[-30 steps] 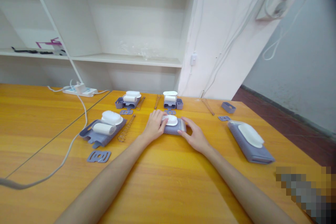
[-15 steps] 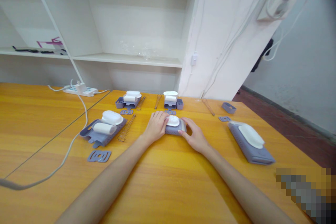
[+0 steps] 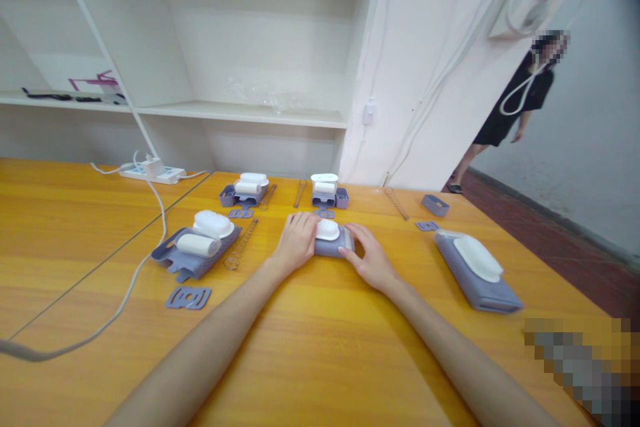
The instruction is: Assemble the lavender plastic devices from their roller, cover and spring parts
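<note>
A small grey-blue plastic box (image 3: 334,246) with a white oval cap (image 3: 328,229) on top sits on the orange wooden table (image 3: 320,340), between my two hands. My left hand (image 3: 295,240) is curled against the box's left side, fingers bent over its top edge beside the cap. My right hand (image 3: 370,257) lies against the box's right end, fingers together and touching it. Both forearms reach in from the bottom of the view.
More grey-blue holders with white rolls and caps stand at the left (image 3: 197,250) and at the back (image 3: 247,190), (image 3: 327,192). A long closed case (image 3: 475,270) lies to the right. Springs (image 3: 241,245), flat grey pieces (image 3: 189,297), a white cable (image 3: 135,273) and power strip (image 3: 153,173) are on the table. A person (image 3: 515,103) stands in the far right doorway.
My hands have stayed on the box, with the left fingers shifting slightly around the white cap. A person has come into view at the far right.
</note>
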A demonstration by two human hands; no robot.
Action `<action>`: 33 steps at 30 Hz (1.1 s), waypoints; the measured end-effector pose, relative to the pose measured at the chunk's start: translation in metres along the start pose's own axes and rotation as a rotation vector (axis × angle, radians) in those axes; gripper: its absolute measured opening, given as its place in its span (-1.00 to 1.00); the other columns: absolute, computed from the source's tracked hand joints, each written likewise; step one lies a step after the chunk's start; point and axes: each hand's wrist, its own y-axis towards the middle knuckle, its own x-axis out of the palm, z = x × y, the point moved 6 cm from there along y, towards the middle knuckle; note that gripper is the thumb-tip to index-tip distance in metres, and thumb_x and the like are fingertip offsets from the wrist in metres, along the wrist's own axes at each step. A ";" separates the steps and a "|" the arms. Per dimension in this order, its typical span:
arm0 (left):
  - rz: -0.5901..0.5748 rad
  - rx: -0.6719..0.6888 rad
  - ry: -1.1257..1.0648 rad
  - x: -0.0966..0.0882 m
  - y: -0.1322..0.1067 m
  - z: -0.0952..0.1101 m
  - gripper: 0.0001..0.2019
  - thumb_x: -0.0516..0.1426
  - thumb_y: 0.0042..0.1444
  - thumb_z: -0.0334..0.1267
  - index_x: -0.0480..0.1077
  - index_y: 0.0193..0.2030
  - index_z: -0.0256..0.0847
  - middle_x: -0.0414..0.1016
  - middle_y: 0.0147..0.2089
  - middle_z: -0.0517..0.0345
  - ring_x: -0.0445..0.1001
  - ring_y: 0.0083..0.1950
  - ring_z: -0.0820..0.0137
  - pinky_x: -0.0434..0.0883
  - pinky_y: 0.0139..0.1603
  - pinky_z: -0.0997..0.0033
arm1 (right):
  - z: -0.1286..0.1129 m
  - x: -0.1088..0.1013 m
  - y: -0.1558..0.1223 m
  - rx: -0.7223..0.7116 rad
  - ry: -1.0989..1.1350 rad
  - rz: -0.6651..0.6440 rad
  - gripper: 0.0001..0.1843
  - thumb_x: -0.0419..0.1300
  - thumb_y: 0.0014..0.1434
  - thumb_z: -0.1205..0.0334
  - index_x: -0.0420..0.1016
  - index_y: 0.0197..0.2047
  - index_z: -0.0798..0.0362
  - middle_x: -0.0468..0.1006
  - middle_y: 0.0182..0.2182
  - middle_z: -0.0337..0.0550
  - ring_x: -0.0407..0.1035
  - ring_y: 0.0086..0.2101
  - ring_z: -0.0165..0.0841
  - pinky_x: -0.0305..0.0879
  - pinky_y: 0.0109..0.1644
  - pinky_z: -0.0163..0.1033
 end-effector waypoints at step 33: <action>0.050 -0.056 -0.184 -0.004 0.000 -0.004 -0.77 -0.01 0.17 -0.16 0.30 -0.09 -0.20 0.34 -0.11 0.01 0.28 -0.06 0.25 0.23 -0.04 0.21 | 0.004 0.003 0.000 0.036 0.046 -0.047 -0.30 0.26 -0.02 0.07 0.18 0.18 -0.02 0.28 0.12 -0.05 0.17 0.11 -0.20 0.06 0.22 -0.01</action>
